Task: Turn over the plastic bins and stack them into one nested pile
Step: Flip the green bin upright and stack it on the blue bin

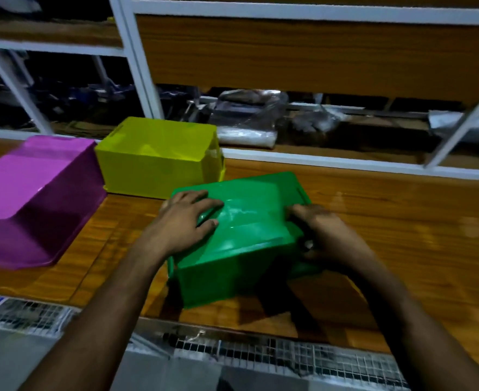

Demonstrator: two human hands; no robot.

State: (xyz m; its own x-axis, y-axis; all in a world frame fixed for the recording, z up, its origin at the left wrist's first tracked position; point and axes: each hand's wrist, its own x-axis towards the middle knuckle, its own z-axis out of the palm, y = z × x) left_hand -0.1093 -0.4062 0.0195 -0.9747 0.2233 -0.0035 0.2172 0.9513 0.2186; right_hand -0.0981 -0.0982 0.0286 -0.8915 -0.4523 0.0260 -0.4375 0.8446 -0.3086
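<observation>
Three plastic bins lie upside down on a wooden shelf top. The green bin (249, 221) is nearest, in the middle, tilted with its near end raised off the wood. My left hand (187, 221) lies flat on its upturned bottom at the left side. My right hand (317, 232) grips its right side near the rim. The yellow bin (156, 156) rests behind it to the left. The purple bin (32, 198) sits at the far left, apart from the green one.
The wooden shelf top (401, 221) stretches to the right. A white metal frame (136, 66) and a wooden board rise behind. Plastic-wrapped bundles (249, 119) lie beyond the rail. Wire mesh (289, 354) runs along the near edge below.
</observation>
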